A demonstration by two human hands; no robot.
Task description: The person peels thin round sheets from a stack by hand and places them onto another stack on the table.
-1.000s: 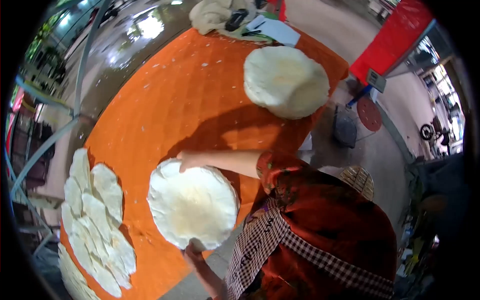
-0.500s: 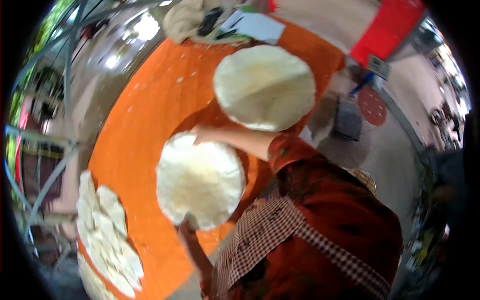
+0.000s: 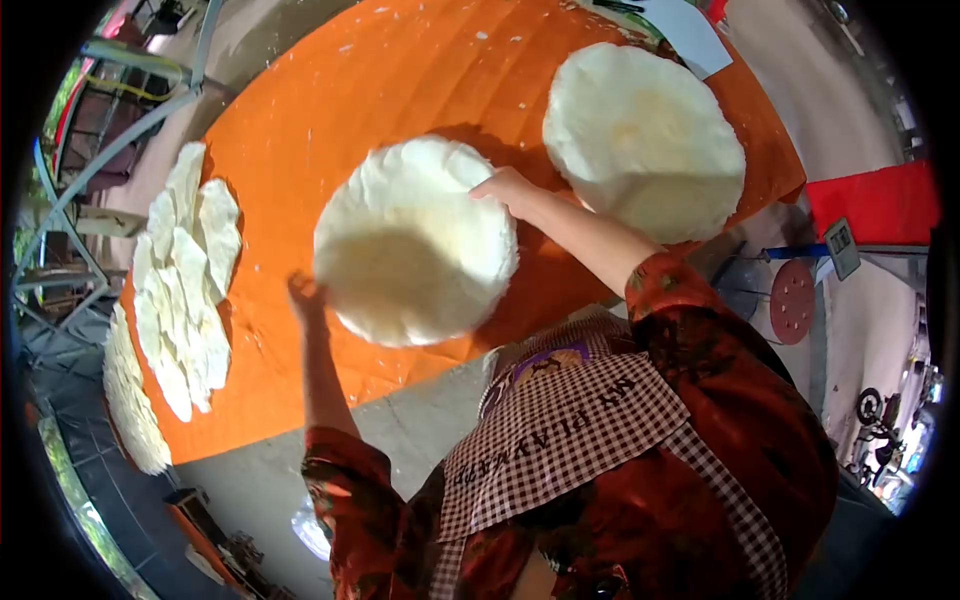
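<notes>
A thick white round stack of thin sheets (image 3: pixel 415 245) lies on an orange cloth-covered table (image 3: pixel 270 390). My right hand (image 3: pixel 505 188) holds its upper right rim, with the thumb and fingers at the edge. At its left edge is my left hand (image 3: pixel 306 292), slightly blurred, with its fingers apart and nothing visible in them. Between that hand and the rim there is little or no gap. Shadow covers the lower half of the stack.
A second white round stack (image 3: pixel 645 140) lies at the upper right. Overlapping white pieces (image 3: pixel 180 290) spread along the left, beside another pale pile (image 3: pixel 132 400). Paper (image 3: pixel 690 35) lies at the top. Beyond the right edge stand a red stool top (image 3: pixel 792 300) and a small display (image 3: pixel 841 248).
The view has turned. My left hand has come off the near rim of the stack and is at its left edge, fingers apart. My right hand remains on the rim.
</notes>
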